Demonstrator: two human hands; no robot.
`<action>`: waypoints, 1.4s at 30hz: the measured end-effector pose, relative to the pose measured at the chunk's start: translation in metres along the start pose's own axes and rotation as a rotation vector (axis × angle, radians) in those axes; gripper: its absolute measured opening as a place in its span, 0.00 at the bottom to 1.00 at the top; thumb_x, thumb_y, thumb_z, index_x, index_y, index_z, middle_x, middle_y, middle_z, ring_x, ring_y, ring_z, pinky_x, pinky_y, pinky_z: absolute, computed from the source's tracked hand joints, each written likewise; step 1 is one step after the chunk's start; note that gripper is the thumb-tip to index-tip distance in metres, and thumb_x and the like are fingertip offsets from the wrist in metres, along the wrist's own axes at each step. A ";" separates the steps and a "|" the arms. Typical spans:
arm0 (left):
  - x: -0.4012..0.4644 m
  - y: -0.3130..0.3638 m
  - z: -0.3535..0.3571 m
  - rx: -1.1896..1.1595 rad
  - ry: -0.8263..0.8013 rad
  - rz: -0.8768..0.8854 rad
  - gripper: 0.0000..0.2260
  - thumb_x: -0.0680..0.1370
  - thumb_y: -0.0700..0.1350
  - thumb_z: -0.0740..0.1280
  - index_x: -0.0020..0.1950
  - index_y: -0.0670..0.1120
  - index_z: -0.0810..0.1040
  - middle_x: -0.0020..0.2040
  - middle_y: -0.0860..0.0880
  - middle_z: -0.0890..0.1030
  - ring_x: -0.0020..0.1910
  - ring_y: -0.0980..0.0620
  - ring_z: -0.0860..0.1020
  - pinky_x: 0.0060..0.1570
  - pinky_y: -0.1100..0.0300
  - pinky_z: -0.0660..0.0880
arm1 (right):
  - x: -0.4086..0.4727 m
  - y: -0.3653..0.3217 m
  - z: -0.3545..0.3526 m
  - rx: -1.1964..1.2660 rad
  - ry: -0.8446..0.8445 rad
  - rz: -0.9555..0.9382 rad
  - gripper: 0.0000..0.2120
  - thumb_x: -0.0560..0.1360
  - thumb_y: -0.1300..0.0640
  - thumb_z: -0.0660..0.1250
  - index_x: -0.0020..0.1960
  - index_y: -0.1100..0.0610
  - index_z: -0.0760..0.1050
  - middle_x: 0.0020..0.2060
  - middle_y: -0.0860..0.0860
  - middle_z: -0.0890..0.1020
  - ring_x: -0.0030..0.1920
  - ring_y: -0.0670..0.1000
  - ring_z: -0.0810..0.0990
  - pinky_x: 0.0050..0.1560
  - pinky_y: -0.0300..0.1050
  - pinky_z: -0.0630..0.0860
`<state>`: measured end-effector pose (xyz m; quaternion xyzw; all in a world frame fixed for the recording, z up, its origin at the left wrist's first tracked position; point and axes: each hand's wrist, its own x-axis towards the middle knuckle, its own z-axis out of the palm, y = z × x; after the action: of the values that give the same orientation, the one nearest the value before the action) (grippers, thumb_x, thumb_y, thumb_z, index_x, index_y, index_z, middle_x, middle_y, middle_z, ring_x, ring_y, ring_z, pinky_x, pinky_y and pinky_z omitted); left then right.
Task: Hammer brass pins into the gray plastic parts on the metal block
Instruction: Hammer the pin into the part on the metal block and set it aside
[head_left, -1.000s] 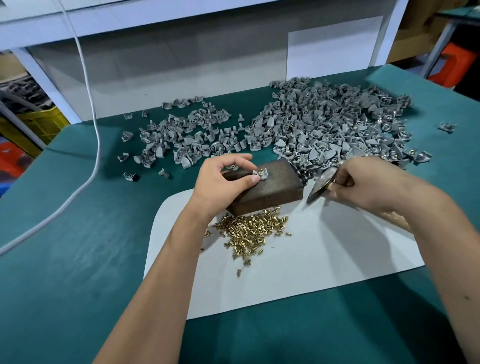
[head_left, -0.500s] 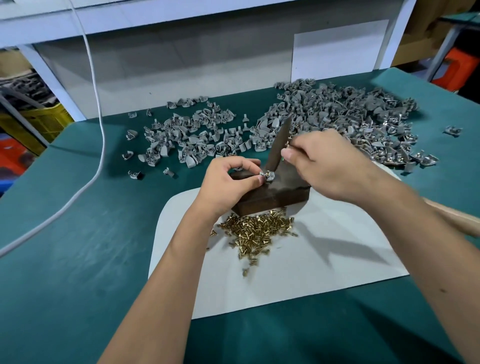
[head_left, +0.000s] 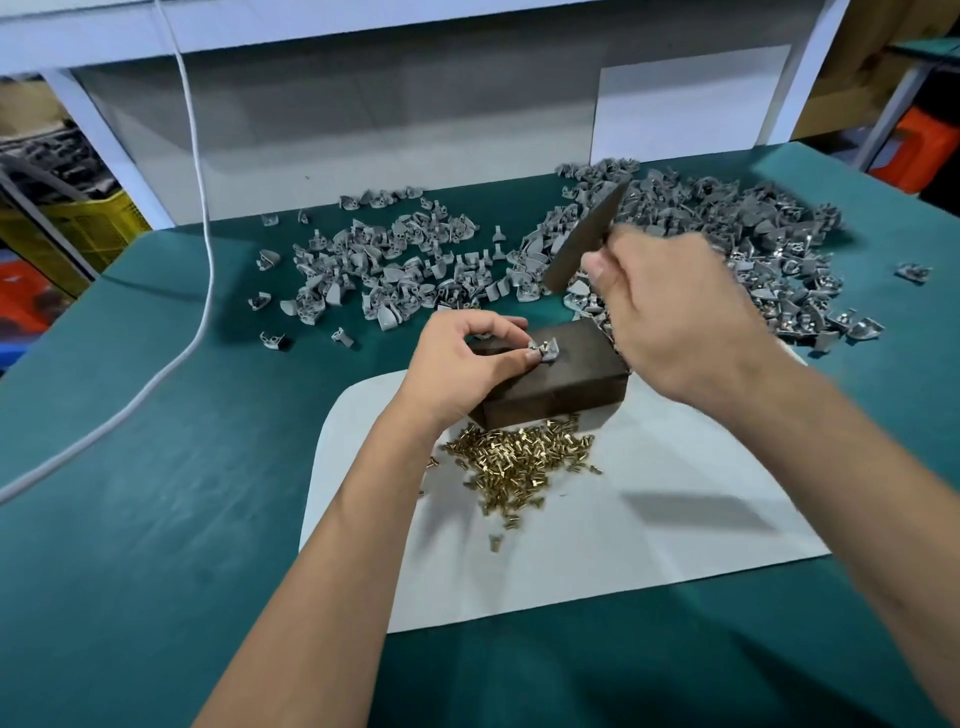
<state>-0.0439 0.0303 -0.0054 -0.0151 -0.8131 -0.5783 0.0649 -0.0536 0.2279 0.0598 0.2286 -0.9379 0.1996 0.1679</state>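
Note:
A dark metal block stands on a white sheet. On its top, my left hand pinches a small gray plastic part with a brass pin standing in it. My right hand grips a hammer, whose dark head is raised, blurred, above and behind the block. A heap of brass pins lies on the sheet just in front of the block.
Gray plastic parts lie in a small pile at the back left and a large pile at the back right of the green table. A white cable hangs down and runs off left.
My right hand swung the hammer in from the right down onto the part, then lifted it up and back. My left hand kept its pinch on the part.

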 end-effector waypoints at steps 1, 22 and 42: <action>-0.001 0.000 0.000 -0.004 0.001 0.001 0.03 0.72 0.36 0.78 0.44 0.41 0.87 0.56 0.47 0.85 0.54 0.57 0.84 0.57 0.59 0.80 | -0.003 -0.003 0.005 -0.028 -0.095 0.030 0.12 0.85 0.46 0.53 0.45 0.49 0.65 0.32 0.51 0.72 0.34 0.58 0.73 0.37 0.50 0.70; -0.001 0.000 0.001 -0.025 0.012 -0.010 0.03 0.73 0.35 0.78 0.45 0.39 0.86 0.56 0.46 0.86 0.52 0.53 0.85 0.57 0.57 0.81 | -0.007 -0.014 0.008 -0.163 -0.255 0.047 0.12 0.86 0.47 0.53 0.53 0.53 0.71 0.36 0.52 0.72 0.37 0.58 0.72 0.39 0.50 0.68; 0.000 -0.004 0.001 -0.041 0.011 0.013 0.03 0.73 0.36 0.78 0.44 0.41 0.86 0.55 0.46 0.86 0.53 0.52 0.85 0.58 0.56 0.81 | -0.009 -0.012 0.009 -0.167 -0.259 0.046 0.10 0.86 0.48 0.54 0.49 0.51 0.67 0.32 0.49 0.69 0.35 0.59 0.72 0.39 0.51 0.72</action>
<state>-0.0441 0.0300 -0.0097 -0.0184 -0.8006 -0.5945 0.0729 -0.0424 0.2172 0.0519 0.2162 -0.9701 0.0933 0.0592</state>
